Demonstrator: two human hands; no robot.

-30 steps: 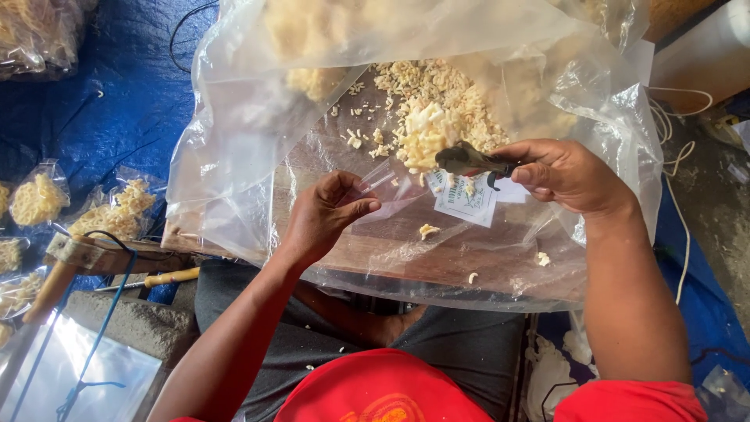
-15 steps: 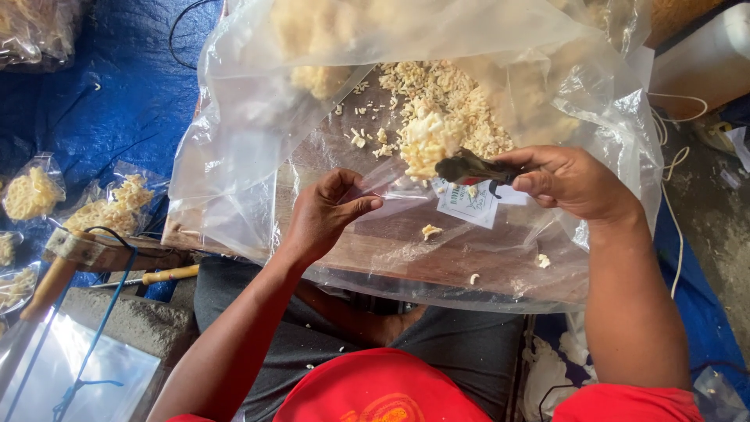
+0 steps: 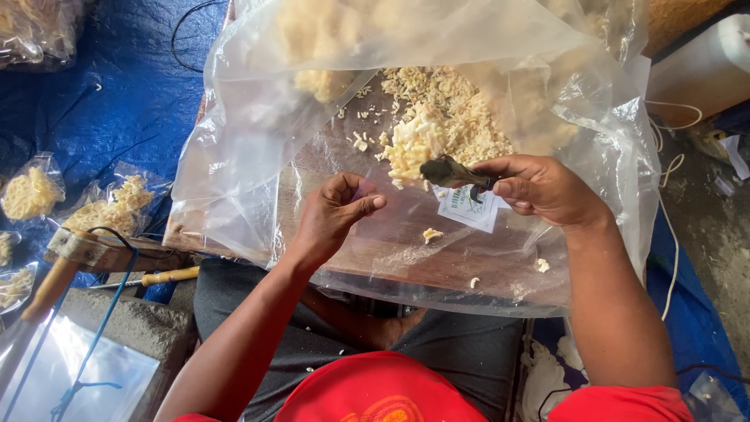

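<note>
My right hand [image 3: 543,190] grips a small dark scoop [image 3: 447,171] by its handle, its bowl carrying pale yellow noodle pieces [image 3: 414,141] from the heap [image 3: 457,105] on a big clear plastic sheet [image 3: 258,117]. My left hand [image 3: 334,211] pinches a small clear plastic bag [image 3: 391,187] between thumb and fingers, just left of the scoop. A white paper label [image 3: 469,207] lies under the right hand on the wooden board [image 3: 406,250].
Filled small bags of noodles [image 3: 109,207] lie on a blue tarp [image 3: 109,94] at left. A wooden-handled tool [image 3: 86,254] and a stack of empty clear bags [image 3: 86,375] sit at lower left. White cords [image 3: 672,234] run along the right.
My right hand has carried the loaded scoop leftward, closer to the small bag held by my left hand. The left hand has barely moved.
</note>
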